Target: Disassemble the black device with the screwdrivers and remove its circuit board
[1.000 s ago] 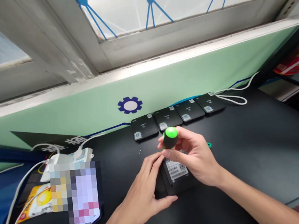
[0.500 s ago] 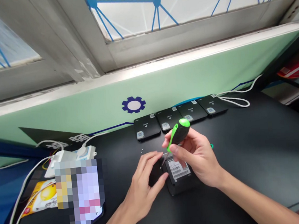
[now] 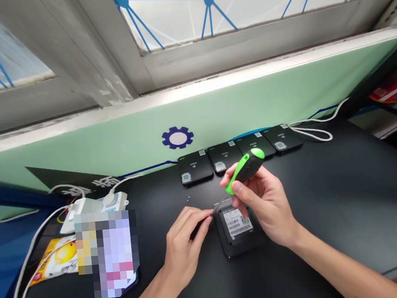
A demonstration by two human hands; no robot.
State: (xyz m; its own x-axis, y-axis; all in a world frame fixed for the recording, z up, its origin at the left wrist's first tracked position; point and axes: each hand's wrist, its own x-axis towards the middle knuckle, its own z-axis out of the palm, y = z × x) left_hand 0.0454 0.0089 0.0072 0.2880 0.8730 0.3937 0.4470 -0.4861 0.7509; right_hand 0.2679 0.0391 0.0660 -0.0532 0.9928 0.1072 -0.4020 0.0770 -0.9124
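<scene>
Your right hand (image 3: 264, 203) is grasping the green-and-black plastic screwdriver (image 3: 247, 167), its handle now leaning more to the right, tip at the square black device (image 3: 237, 238); your left hand (image 3: 183, 250) is curling its fingertips (image 3: 208, 217) beside the corner, holding something I cannot tell.

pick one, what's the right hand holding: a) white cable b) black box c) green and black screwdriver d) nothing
C: the right hand grips the green and black screwdriver by its handle, with its thin metal shaft angled down toward the black box.
</scene>
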